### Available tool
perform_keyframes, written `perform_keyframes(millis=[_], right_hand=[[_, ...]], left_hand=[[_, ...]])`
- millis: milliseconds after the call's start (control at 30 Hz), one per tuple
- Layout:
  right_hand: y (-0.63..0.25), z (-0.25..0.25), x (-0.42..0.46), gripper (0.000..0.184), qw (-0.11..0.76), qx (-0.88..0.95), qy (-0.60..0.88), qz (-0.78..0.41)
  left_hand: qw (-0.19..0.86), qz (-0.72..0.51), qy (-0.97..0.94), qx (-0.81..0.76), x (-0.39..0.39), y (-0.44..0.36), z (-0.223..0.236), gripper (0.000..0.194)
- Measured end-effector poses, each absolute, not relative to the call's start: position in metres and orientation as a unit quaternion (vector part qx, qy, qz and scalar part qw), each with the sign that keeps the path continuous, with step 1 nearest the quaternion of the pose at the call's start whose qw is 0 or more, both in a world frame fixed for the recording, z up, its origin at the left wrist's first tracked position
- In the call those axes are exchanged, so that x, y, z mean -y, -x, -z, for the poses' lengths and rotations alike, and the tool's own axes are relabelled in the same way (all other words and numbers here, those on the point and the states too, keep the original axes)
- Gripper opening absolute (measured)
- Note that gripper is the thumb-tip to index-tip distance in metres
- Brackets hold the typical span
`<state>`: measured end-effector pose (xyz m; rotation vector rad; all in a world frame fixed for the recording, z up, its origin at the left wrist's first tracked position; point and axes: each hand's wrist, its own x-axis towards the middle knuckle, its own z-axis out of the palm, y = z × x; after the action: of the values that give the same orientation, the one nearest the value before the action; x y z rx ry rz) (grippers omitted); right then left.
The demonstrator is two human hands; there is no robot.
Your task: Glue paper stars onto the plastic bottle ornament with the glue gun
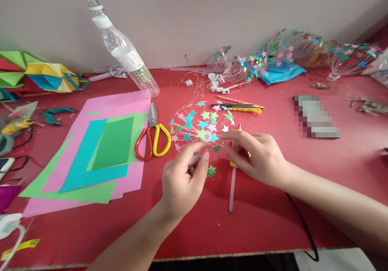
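Note:
A fan of clear plastic strips dotted with pink, blue and green paper stars [203,124] lies in front of me, with a clear round piece near its centre. My left hand [185,178] is at its near edge, fingers curled, thumb and forefinger a little apart. From the right, my right hand [259,155] reaches to the fan with its fingertips spread; whether they touch a strip is unclear. A green star [216,148] shows between my hands, and further green stars [211,171] lie below. Partly under my right hand is a yellow glue gun [233,162] with a translucent glue stick [232,190].
Red-and-yellow-handled scissors [153,137] lie left, beside stacked coloured paper [75,157]. A tall plastic bottle [130,58] stands behind. A yellow cutter [242,108] lies beyond the fan. Star-covered plastic pieces [348,54] line the wall, and a blurred-out rectangular object [317,116] lies right.

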<state>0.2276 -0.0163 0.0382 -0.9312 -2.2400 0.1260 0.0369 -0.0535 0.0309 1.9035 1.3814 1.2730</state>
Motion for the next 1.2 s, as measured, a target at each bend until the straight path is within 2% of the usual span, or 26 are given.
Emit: perform_keyframes(millis=[200, 333, 667, 933, 1200], right_hand=[[-0.229, -0.037, 0.013, 0.012, 0.343, 0.884, 0.261, 0.185], [-0.226, -0.035, 0.012, 0.012, 0.329, 0.876, 0.247, 0.250], [-0.221, -0.028, 0.013, 0.012, 0.285, 0.886, 0.238, 0.278], [-0.224, -0.023, 0.012, 0.022, 0.281, 0.903, 0.266, 0.187], [-0.229, -0.025, 0.011, 0.022, 0.272, 0.889, 0.276, 0.243]], left_hand=[[0.203, -0.503, -0.678, -0.495, 0.051, -0.028, -0.032, 0.015], [0.190, -0.521, -0.674, -0.488, 0.049, -0.025, -0.032, 0.016], [0.189, -0.511, -0.684, -0.485, 0.047, -0.023, -0.032, 0.014], [0.193, -0.510, -0.682, -0.488, 0.046, -0.022, -0.031, 0.014], [0.198, -0.502, -0.684, -0.491, 0.043, -0.021, -0.030, 0.013]])
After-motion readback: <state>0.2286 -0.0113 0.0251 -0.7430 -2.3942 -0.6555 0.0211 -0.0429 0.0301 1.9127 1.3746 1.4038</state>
